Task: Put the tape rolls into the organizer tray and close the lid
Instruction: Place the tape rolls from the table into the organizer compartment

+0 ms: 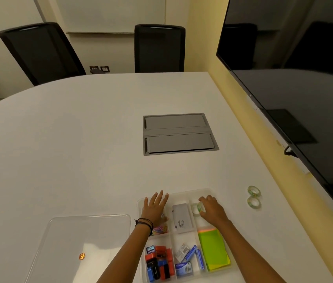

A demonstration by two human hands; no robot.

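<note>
Tray: the clear plastic organizer tray [210,192] sits on the white table [80,150] at the near edge, divided into compartments; its far right compartment is where the work is.
Right hand: the right hand [212,209] reaches into that far right compartment with fingers curled around a small roll of clear tape on a green core [196,208]; the roll looks to be at or near the compartment floor, though I cannot tell if it is touching down.
Left hand: the left hand [155,207] lies flat and spread over the tray's far left corner, gripping nothing, seemingly steadying the tray.
Rolls left out: two more clear tape rolls with green cores [253,198] lie just beside each other on the table, well to the right of the tray, near the wall.
Lid: the clear flat plastic lid [84,242] rests on the table left of the tray, fully off.
Other contents: a grey stapler box [182,218], green sticky notes [213,249], red and blue sharpeners [158,262] and blue staple packs [190,260] fill other compartments.
Handling, rolls: probably very light and stiff, smooth on the outer face, so likely to roll or skid; pinching across the rim with thumb and finger, or hooking a finger through the core, should hold best.
Handling, lid: likely thin, slightly flexible and slippery; taking it by two opposite edges would help line it up.
Progress: one roll going in, two to go, lid not yet on.
</note>
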